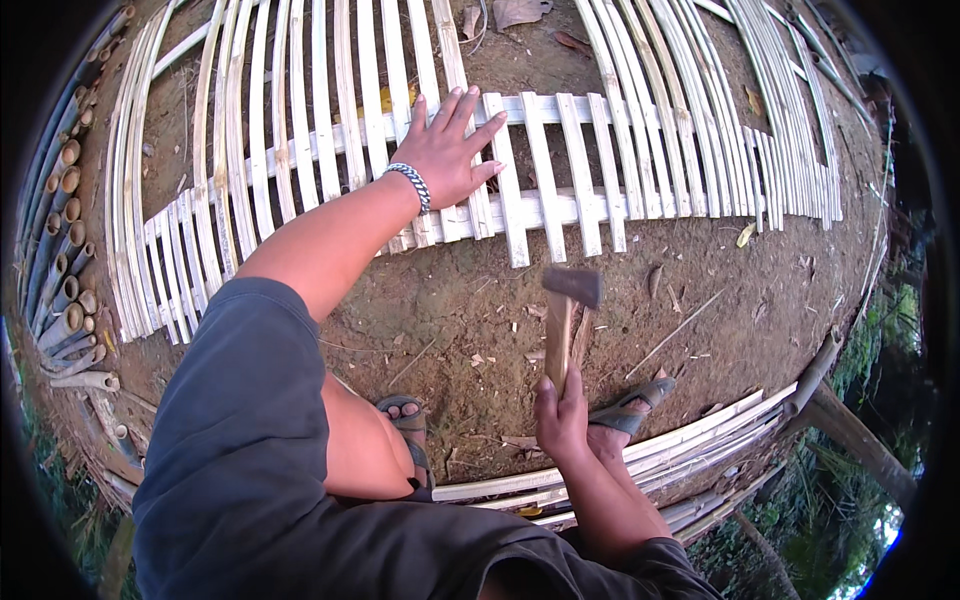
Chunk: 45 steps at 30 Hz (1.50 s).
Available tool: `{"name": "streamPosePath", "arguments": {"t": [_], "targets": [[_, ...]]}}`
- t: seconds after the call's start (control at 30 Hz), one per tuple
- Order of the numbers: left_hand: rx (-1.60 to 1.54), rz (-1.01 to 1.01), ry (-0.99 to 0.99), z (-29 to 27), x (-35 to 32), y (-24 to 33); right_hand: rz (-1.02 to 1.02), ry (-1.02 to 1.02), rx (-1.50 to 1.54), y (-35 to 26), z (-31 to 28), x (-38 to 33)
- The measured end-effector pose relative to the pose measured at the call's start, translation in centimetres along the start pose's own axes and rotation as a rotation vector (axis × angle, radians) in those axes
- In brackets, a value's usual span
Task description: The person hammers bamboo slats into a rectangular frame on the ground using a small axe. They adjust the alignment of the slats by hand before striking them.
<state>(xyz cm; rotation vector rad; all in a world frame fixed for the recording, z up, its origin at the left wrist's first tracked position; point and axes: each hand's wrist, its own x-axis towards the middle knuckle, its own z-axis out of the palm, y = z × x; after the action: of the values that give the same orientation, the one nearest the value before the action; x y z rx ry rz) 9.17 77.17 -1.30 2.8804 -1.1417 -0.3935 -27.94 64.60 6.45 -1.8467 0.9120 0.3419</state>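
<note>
My left hand (446, 150) lies flat with fingers spread on the pale slats (388, 75) of a wooden or bamboo lattice panel, near its lower crosspiece (548, 208). A silver chain bracelet (412, 187) circles that wrist. In my right hand (563, 415) is a hatchet (572, 287) with a dark metal head and a wooden handle. My fingers wrap the handle's lower part. The head points away from me, apart from the panel and just below the ends of several short slats (545, 180). No nail can be made out.
The panel lies over bare brown soil (470, 310) scattered with chips and dry leaves. Bamboo poles (62, 250) are stacked at the left. Loose long strips (660, 450) lie behind my sandalled feet (632, 405). A pole (860, 440) and greenery stand at the lower right.
</note>
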Motion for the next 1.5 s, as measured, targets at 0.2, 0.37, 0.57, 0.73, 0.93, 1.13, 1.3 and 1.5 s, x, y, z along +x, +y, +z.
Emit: {"name": "streamPosePath", "arguments": {"t": [0.2, 0.37, 0.57, 0.73, 0.93, 1.13, 1.3, 1.5], "targets": [[-0.015, 0.002, 0.02, 0.2, 0.4, 0.0, -0.597, 0.286, 0.128, -3.3, 2.7, 3.7], [-0.027, -0.005, 0.026, 0.3, 0.5, 0.0, -0.124, 0.021, -0.491, -5.9, 2.3, 6.4], [-0.01, -0.012, 0.002, -0.3, 0.4, 0.1, -0.442, 0.207, -0.152, -2.6, 1.1, 5.5], [-0.016, -0.017, -0.023, -0.3, 0.5, 0.0, 0.064, -0.02, -0.481, -7.0, 1.5, 7.5], [-0.02, -0.028, -0.038, -0.4, 0.3, -0.1, -0.314, 0.058, -0.483, -7.1, -0.8, 6.5], [-0.043, -0.023, -0.031, -0.7, 0.5, 0.0, -0.394, 0.005, -0.707, -8.0, -1.8, 7.1], [-0.034, -0.025, -0.031, -0.7, 0.5, -0.1, -0.111, -0.099, -0.825, -9.7, -2.9, 9.7], [-0.064, -0.021, -0.02, -0.5, 0.4, -0.2, -0.438, 0.011, -0.671, -7.7, -2.4, 8.5]]}}
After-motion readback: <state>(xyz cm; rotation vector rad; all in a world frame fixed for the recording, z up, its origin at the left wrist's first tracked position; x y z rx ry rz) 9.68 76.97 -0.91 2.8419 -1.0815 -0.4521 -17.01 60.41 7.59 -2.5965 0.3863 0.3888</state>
